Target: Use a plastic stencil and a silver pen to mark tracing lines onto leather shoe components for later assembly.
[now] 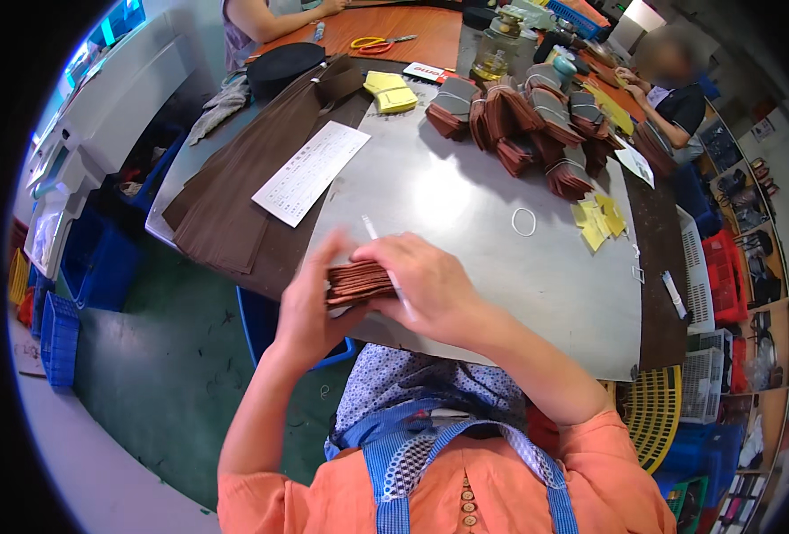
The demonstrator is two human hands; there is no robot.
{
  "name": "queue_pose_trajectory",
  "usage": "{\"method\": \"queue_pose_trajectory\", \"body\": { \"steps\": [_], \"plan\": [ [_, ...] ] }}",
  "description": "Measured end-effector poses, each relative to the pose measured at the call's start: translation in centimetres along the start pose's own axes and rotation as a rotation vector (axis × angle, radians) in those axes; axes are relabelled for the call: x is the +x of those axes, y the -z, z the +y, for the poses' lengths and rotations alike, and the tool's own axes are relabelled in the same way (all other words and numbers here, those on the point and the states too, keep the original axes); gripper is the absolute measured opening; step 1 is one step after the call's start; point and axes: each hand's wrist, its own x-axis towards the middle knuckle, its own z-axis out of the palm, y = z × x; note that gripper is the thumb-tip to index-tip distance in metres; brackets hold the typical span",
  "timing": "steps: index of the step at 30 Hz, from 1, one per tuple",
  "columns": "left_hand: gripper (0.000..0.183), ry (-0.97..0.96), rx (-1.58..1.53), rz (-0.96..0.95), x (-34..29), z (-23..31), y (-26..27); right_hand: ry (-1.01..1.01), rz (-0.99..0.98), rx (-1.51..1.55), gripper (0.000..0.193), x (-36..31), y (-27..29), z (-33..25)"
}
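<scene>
In the head view, your left hand (304, 298) and right hand (430, 289) hold a stack of brown pieces (359, 283) between their fingers, layered edges showing. A slim white stick (370, 228), probably a pen, slants through your right fingers. Beyond your left fingers lies a white sheet (313, 173); rightward of your right fingers, a pale rubber band (523, 222); farther beyond them, banded brown bundles (506, 116).

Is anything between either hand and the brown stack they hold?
Nothing visible at the left hand. At the right hand, a slim white stick slants past the right end of the brown stack; whether it is pinned between them, I can't tell.
</scene>
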Motion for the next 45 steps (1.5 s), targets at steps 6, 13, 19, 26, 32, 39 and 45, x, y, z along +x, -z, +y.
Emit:
{"method": "queue_pose_trajectory", "body": {
  "steps": [6, 13, 19, 26, 32, 39, 45],
  "plan": [
    [0.069, -0.113, -0.195, 0.082, 3.8, 1.2, -7.6, -0.143, 0.339, 0.410, 0.048, -3.4, 4.2, 3.1],
    [0.063, -0.039, -0.080, -0.079, 3.1, 2.0, -9.0, -0.314, 0.329, 0.446, 0.032, -4.5, 2.1, 5.6],
    [0.056, -0.255, 0.203, -0.098, 3.4, 3.7, -8.5, -0.302, 0.401, -0.712, 0.015, -9.1, 6.8, 16.0],
    [0.045, 0.373, -0.825, -0.236, 3.7, 4.4, -8.4, -0.406, 0.195, -0.025, 0.015, -9.3, 7.3, 10.2],
    [0.071, 0.557, -1.243, -0.497, 2.5, 4.5, -9.4, -0.422, 0.327, 1.135, 0.020, -10.7, 7.2, 4.9],
    [0.061, 0.020, -0.666, -0.360, 5.8, 8.1, -6.8, -0.594, 0.348, 1.555, 0.030, -14.9, 4.9, 5.1],
    [0.038, -0.060, -0.228, -0.125, 7.0, 3.5, -9.3, -0.236, 0.159, 0.381, 0.029, -15.5, 5.0, -1.9]
  ]
}}
